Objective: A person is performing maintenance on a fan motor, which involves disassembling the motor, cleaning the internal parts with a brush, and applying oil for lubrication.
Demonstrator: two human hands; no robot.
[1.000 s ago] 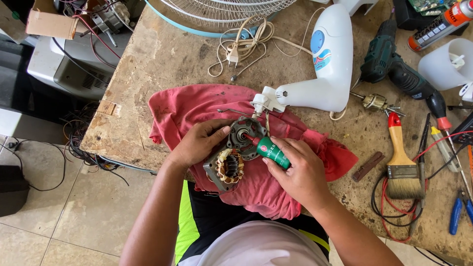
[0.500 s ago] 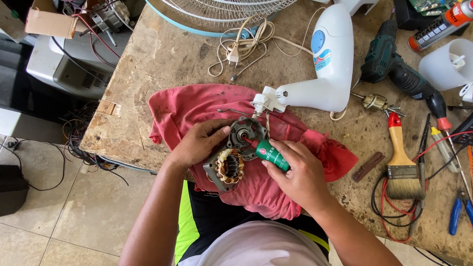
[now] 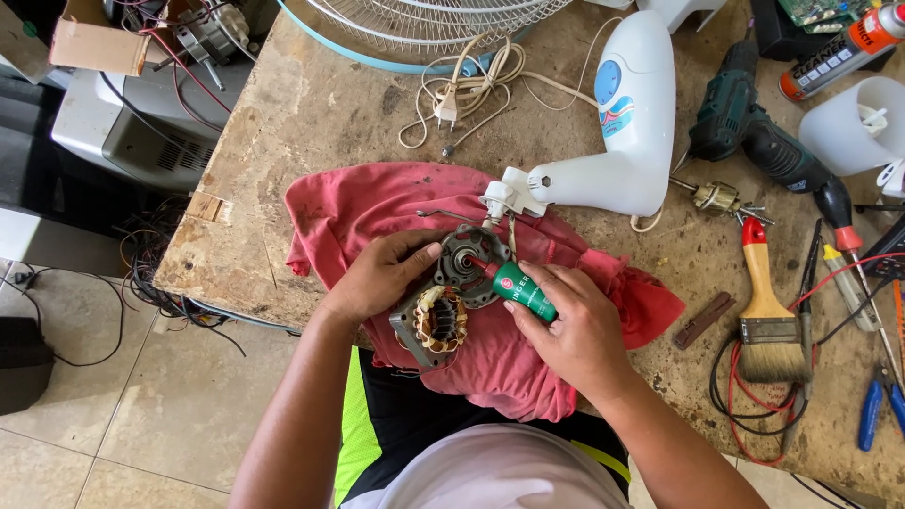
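A fan motor [image 3: 443, 297] with copper windings and a dark round end plate lies on a red cloth [image 3: 377, 203] at the near edge of a worn wooden workbench [image 3: 311, 104]. My left hand [image 3: 382, 275] grips the motor from the left side. My right hand [image 3: 566, 325] holds a small green bottle [image 3: 521, 289] with a red nozzle, its tip touching the centre of the end plate. Just behind the motor lies the white fan body [image 3: 622, 123], wired to the motor.
A paintbrush [image 3: 765, 316], a dark green drill [image 3: 754, 141], a white cup [image 3: 848, 127], pliers [image 3: 877, 415], screwdrivers and cables crowd the bench's right side. A coiled cord with plug [image 3: 452, 94] and a fan grille [image 3: 424, 19] lie at the back. Boxes and wires sit left, off the bench.
The green bottle's tip has shifted slightly on the motor's end plate. Both hands stay nearly in the same place.
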